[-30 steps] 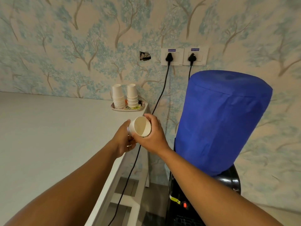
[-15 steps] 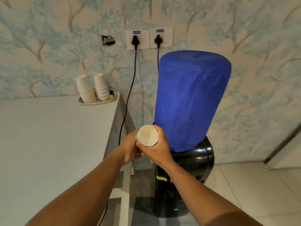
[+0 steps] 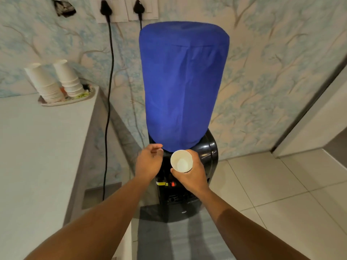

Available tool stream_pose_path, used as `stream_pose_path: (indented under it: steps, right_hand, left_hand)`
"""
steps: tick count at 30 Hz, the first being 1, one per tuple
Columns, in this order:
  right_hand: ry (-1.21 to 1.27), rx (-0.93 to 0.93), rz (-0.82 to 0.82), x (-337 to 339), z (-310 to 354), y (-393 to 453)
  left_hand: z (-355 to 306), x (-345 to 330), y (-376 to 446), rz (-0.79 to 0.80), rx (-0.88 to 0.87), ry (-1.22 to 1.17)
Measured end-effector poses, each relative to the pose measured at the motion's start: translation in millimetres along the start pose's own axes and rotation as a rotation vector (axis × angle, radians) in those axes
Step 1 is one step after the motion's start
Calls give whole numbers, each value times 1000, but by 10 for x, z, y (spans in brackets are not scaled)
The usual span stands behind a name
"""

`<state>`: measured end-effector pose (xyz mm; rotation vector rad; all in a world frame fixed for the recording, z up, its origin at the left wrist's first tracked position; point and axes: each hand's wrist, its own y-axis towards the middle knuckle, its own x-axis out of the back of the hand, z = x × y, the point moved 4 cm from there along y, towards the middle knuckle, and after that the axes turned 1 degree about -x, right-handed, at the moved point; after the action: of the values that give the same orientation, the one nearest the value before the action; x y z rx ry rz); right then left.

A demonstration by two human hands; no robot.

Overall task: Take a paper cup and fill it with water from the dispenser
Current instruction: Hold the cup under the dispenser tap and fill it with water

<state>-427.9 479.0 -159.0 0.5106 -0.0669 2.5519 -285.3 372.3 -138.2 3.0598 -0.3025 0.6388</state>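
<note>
My right hand (image 3: 191, 176) grips a white paper cup (image 3: 181, 161), upright and empty inside, in front of the black water dispenser (image 3: 210, 152). A blue cloth-covered bottle (image 3: 183, 81) stands on top of the dispenser. My left hand (image 3: 148, 162) hovers beside the cup near the dispenser's top left, fingers loosely curled, holding nothing. The taps are mostly hidden behind my hands; a yellow label and a red button (image 3: 172, 184) show below.
Two stacks of paper cups (image 3: 56, 81) sit upside down on a tray (image 3: 88, 95) at the back corner of the white counter (image 3: 37, 147) on the left. Black cables (image 3: 109, 91) hang from wall sockets. Tiled floor (image 3: 272, 184) lies to the right.
My view has swung right and down onto the dispenser. My left hand has let go of the cup and moved apart; the right hand has carried the cup down to the dispenser front.
</note>
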Motion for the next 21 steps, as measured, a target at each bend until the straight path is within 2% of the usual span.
stream_pose_path:
  steps: [4,9,10,15,21]
  right_hand:
    - [-14,-48,5,58,-382,-55]
    - [-31,-100,20,22,-819,-149]
    - [-42,-131,24,-22,-1091,-181]
    - [-55,-145,18,-56,-1302,-172]
    - [-76,-214,21,-166,-1875,-215]
  left_hand:
    - [65,-332,-111,121,-170,251]
    - [159,-655,-227,195,-342,551]
    - [296,-835,-235,226,-365,610]
    - [250,-1030,-183,250,-499,729]
    - [525,-1363,-130,266,-599,898]
